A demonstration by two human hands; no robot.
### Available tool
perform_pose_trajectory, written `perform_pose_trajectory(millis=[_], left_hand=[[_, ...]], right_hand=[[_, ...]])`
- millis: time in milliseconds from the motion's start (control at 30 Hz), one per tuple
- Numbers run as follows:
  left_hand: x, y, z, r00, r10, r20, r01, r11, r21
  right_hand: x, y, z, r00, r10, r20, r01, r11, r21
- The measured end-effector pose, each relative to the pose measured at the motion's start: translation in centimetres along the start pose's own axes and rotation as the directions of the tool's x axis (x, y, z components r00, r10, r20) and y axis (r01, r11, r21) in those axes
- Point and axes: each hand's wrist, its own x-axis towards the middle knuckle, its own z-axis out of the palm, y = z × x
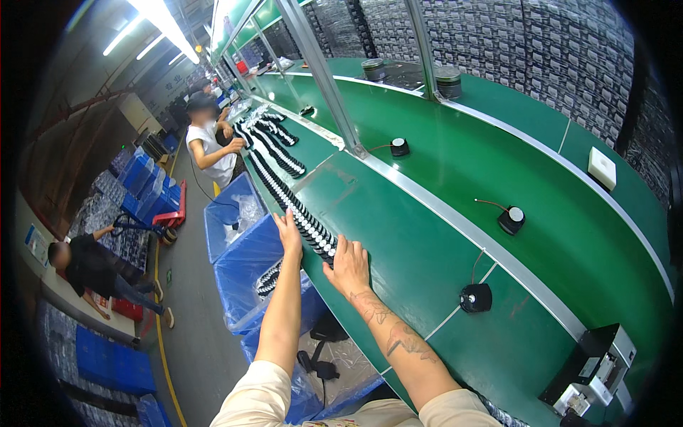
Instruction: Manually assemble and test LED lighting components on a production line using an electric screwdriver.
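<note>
A long, tightly packed row of small black parts with white round faces (288,197) runs diagonally along the green bench (398,235). At its near end, my right hand (348,267) is closed around the last pieces, fingers bent over the far side. My left hand (288,233) grips the row's left side a little farther up, by the bench edge; part of its fingers is hidden. Shorter rows of similar parts (274,132) lie beyond. To the right, single black parts with white round faces and thin wires (476,297) sit on the bench and green conveyor belt (455,171).
Blue lined bins (245,281) stand below the bench's left edge. A metal post (320,78) rises from the frame. At the near right is a small grey-white machine (594,373). A co-worker (213,142) handles rows farther along; another person (92,263) is in the aisle.
</note>
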Motion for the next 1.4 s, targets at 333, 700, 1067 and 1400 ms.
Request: perform_pose_trajectory(millis=[333,700,1067,1400], left_hand=[[-1.3,1.0,0.5,0.998,0.059,-0.014,-0.054,0.975,0.214],[-2.3,2.2,0.7,0.998,0.056,0.012,-0.057,0.975,0.215],[-0.5,1.1,-0.1,0.998,0.038,0.046,-0.048,0.969,0.244],[-0.2,0.6,0.4,0.996,0.032,0.079,-0.048,0.975,0.216]], right_hand=[[-1.4,-0.5,-1.0,1.0,0.008,-0.015,-0.008,1.0,0.027],[-4.0,0.1,-2.3,0.998,-0.01,-0.063,0.009,1.0,-0.011],[-7.1,-0.1,-4.2,0.995,-0.038,-0.09,0.035,0.999,-0.027],[-10.7,0.5,-6.9,0.998,-0.01,-0.067,0.009,1.0,-0.018]])
